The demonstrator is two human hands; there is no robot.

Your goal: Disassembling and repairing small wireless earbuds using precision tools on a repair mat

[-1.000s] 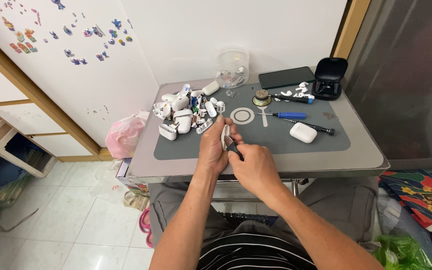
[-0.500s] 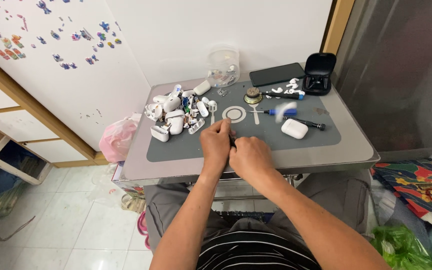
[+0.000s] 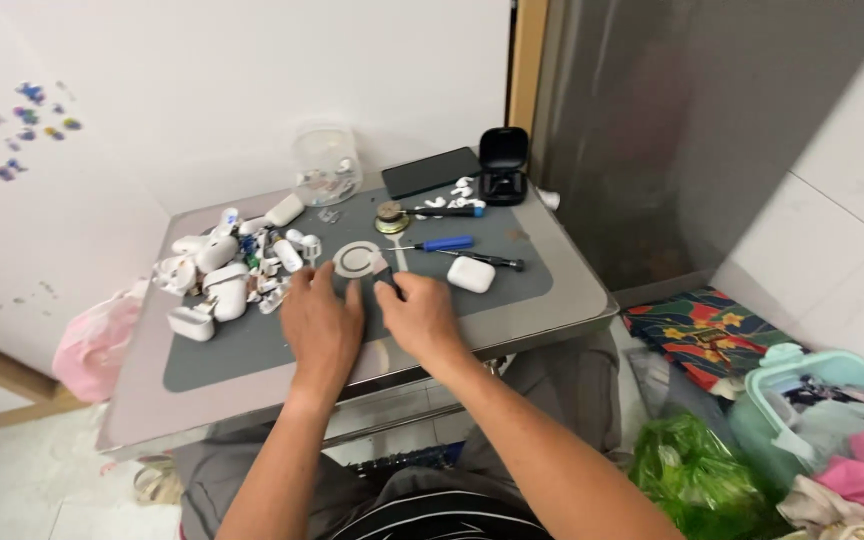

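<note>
Tweezers (image 3: 389, 279), dark and small, are pinched in the right hand's (image 3: 420, 318) closed fingers on the grey mat (image 3: 252, 345), beside a ring (image 3: 357, 260). The left hand (image 3: 320, 325) is laid flat, fingers open, near white earbud cases (image 3: 214, 285).

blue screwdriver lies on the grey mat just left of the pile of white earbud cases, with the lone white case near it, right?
Not quite. In the head view the blue screwdriver lies on the grey mat to the right of the pile of white earbud cases, not left of it. The lone white case does sit near it, just below the screwdriver's shaft.
</note>
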